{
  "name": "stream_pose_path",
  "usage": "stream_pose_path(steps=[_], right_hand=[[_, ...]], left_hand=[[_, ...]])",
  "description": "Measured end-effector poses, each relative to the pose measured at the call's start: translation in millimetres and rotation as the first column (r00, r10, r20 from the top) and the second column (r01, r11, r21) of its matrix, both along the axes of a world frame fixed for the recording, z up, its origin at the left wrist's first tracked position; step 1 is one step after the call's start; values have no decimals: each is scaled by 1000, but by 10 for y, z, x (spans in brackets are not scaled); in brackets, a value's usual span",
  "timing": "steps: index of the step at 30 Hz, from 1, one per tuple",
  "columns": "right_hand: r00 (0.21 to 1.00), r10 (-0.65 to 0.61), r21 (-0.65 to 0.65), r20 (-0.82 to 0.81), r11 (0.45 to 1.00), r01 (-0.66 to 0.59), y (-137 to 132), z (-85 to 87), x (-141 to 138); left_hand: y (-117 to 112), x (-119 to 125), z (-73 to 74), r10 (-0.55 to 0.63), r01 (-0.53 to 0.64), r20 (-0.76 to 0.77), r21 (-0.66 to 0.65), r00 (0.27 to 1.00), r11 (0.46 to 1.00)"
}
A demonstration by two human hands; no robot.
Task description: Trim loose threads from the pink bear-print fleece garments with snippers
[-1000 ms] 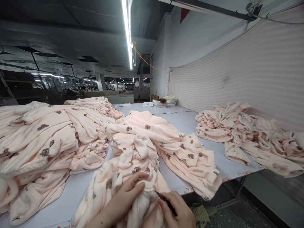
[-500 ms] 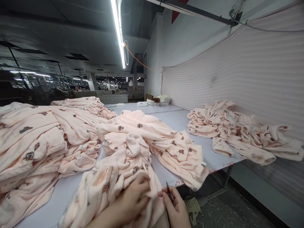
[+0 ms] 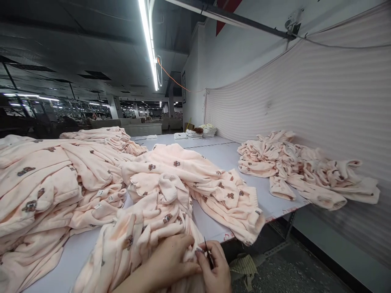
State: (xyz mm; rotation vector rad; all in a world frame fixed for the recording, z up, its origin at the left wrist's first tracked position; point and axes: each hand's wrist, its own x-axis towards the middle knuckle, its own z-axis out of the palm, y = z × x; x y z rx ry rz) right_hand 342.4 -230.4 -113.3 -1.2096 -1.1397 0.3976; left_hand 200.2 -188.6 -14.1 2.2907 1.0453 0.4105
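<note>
Head view: I see pink cloth [image 3: 149, 221] bunched at the frame's bottom middle, on the worktop [image 3: 221, 152], its long way running up the frame. The left hand [image 3: 174, 258] is nearer, resting on it, its grip squeezing a fold. The cloth lies mostly left of the right hand [image 3: 216, 268], whose grip pinches a thin dark tool [image 3: 208, 253].

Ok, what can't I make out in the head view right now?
Dark tool, head view: lower end hidden by the right hand.
Garment under the left hand, head view: partly covered by that hand, cut off by the bottom edge.
Left pile, head view: cut off by the left edge.
White tags, head view: print too small.
</note>
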Motion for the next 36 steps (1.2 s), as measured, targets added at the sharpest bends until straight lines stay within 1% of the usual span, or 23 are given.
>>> stream_pose_path(steps=[2,4,6,7,8,10,11,12,13,15,18,20,23,25,28,30,32,34,36], right_hand=[[1000,-18,8,-20,1000,18,12,-26,-82],[996,-60,-39,-66,998,58,12,-114,-164],[994,-62,-79,-85,995,56,-1,-199,-226],[996,-40,-86,-75,996,34,-10,-219,-244],[998,-10,-84,-54,996,5,-18,-219,-250],[999,37,-59,-15,998,-38,-27,-157,-230],[999,46,-40,-6,998,-46,-24,-105,-208],[999,52,-23,-5,998,-52,-15,-48,-185],[998,63,-13,-8,998,-63,-1,8,-165],[994,111,-13,-17,994,-111,40,97,-143],[984,176,-46,-35,983,-177,100,151,-158],[983,176,-59,-50,982,-179,118,153,-179],[985,174,-33,-14,984,-174,114,151,-194],[984,175,-21,15,984,-175,111,153,-191],[990,143,-45,19,989,-142,116,145,-180],[992,126,-43,21,991,-125,119,126,-178],[990,141,-15,18,990,-141,120,110,-183],[985,171,8,3,985,-171,128,115,-190],[980,197,-4,-28,980,-198,149,143,-191]], left_hand=[[40,19,-38,63,-61,107,-26,992,998],[99,-37,-28,122,-110,181,-77,976,991],[143,-137,3,178,-130,270,-184,946,974],[153,-190,21,219,-127,332,-278,918,952],[154,-241,37,275,-111,394,-390,877,914],[140,-322,62,406,-54,481,-591,777,805],[130,-350,70,457,-29,498,-653,737,757],[121,-370,75,498,-10,507,-693,703,721],[114,-383,77,526,3,513,-718,678,696],[107,-394,80,548,26,519,-741,656,671],[100,-392,88,540,65,532,-749,652,659],[90,-390,96,535,80,539,-749,651,657],[84,-394,93,542,108,545,-762,640,639],[97,-402,68,555,123,538,-779,634,615],[135,-410,6,583,117,517,-802,627,585],[151,-406,-21,596,107,513,-805,618,583],[148,-395,-17,596,111,521,-802,611,587],[128,-379,19,588,117,522,-800,617,588],[102,-364,71,585,110,525,-795,619,597]])
